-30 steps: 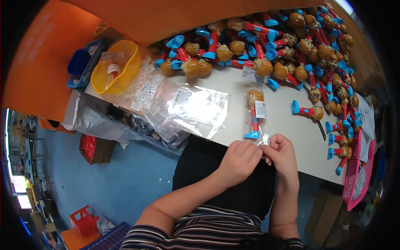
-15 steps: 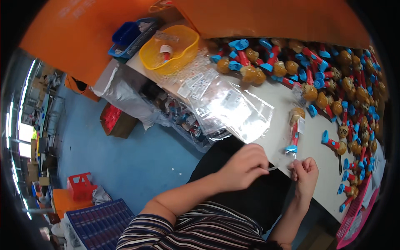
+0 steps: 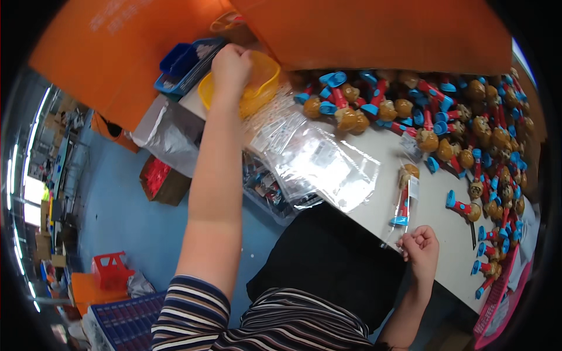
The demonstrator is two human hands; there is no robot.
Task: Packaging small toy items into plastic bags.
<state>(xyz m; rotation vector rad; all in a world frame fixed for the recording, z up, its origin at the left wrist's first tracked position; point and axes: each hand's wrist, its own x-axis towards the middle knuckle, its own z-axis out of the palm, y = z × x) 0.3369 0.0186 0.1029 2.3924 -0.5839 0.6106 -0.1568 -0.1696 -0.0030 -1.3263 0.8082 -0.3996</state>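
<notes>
My left hand (image 3: 232, 69) is at the far left of the table, above the yellow basket (image 3: 270, 79). Its fingers are curled, and whatever they hold is hidden. Close to the table's front edge, my right hand (image 3: 421, 248) pinches the open end of a clear plastic bag (image 3: 413, 202). Inside this bag lies a toy figure (image 3: 403, 202) with a brown head, a red stem and a blue base, beside a white label. Flat on the table to the left are several clear bags (image 3: 333, 161), with small printed sheets (image 3: 281, 128) near them.
Many similar toy figures (image 3: 480, 131) are heaped at the back and right, beside a pink basket (image 3: 497, 310). Blue trays (image 3: 180, 60) stand behind the yellow basket. Below the table's left edge is a bin of bagged toys (image 3: 266, 193). Orange boards (image 3: 374, 35) rise behind.
My left hand has left the bag's end by my right hand and moved far left to the yellow basket. My right hand still pinches the bag, which has shifted slightly left.
</notes>
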